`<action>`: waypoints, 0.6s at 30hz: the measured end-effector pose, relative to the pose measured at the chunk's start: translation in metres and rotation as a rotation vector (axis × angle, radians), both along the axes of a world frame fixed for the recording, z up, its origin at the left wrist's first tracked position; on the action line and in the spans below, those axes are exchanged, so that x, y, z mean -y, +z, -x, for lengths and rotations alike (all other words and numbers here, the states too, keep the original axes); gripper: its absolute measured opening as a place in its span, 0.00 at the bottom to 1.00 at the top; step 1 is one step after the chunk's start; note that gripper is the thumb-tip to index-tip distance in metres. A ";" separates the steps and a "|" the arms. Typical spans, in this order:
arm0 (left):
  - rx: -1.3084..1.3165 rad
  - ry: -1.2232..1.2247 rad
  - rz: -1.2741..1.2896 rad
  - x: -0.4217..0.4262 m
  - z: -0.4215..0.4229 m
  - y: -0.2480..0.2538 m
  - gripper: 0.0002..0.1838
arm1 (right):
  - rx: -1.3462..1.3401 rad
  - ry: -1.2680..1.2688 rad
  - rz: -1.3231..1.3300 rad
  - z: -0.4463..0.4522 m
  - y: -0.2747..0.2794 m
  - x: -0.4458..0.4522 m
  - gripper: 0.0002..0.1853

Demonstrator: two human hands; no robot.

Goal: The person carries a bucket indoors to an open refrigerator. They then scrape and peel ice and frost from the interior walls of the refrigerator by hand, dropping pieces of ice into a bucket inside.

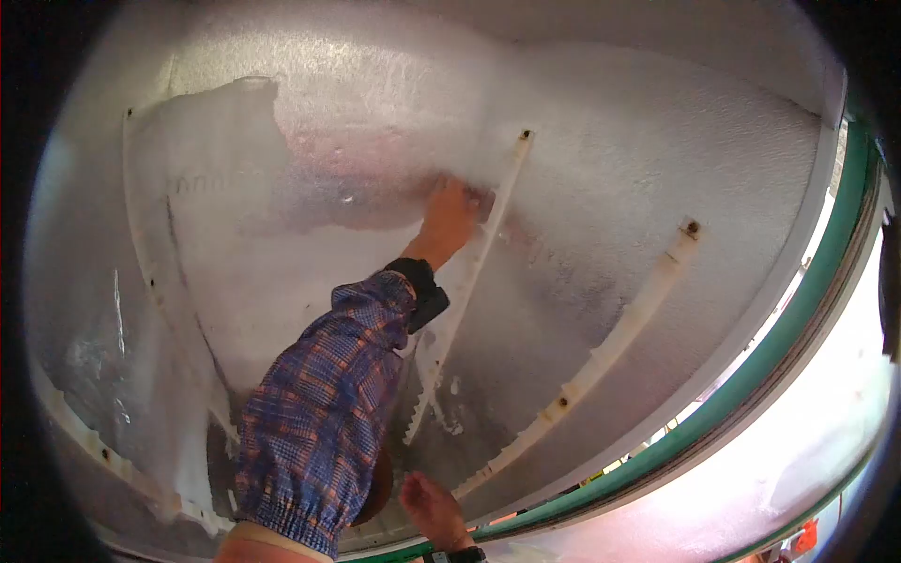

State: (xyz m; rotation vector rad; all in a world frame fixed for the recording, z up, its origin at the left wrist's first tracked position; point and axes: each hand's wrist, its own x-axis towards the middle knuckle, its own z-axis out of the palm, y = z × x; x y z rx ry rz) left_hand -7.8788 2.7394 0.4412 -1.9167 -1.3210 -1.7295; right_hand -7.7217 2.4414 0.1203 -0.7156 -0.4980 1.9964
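Observation:
My left hand (448,218), at the end of a plaid-sleeved arm, is pressed to a large curved, silvery panel (610,169). Its fingers are blurred and look curled around a small dark, flat-edged thing (484,204), whose kind I cannot make out. Just right of this hand runs a pale strip (488,230) with a dark hole at its top and a toothed lower end. Low in the view is my right hand (434,511), its fingers loosely extended and nothing visible in them. It is near the lower end of a second pale strip (624,324).
A matte grey patch (221,141) with a ragged upper edge covers the panel's left part. More pale holed strips (141,225) curve along the left. A green rim (798,328) bounds the right side, with a bright pale surface (751,469) beyond it.

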 end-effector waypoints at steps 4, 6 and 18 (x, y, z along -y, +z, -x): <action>-0.021 -0.025 0.354 -0.003 -0.009 0.010 0.13 | -0.144 0.036 0.176 -0.003 0.008 -0.005 0.12; 0.205 0.011 0.182 -0.014 -0.009 0.005 0.16 | 0.083 0.092 -0.056 -0.006 -0.004 -0.011 0.11; 0.291 -0.238 0.471 -0.010 0.012 -0.001 0.31 | -0.173 0.006 0.212 0.006 0.008 -0.012 0.11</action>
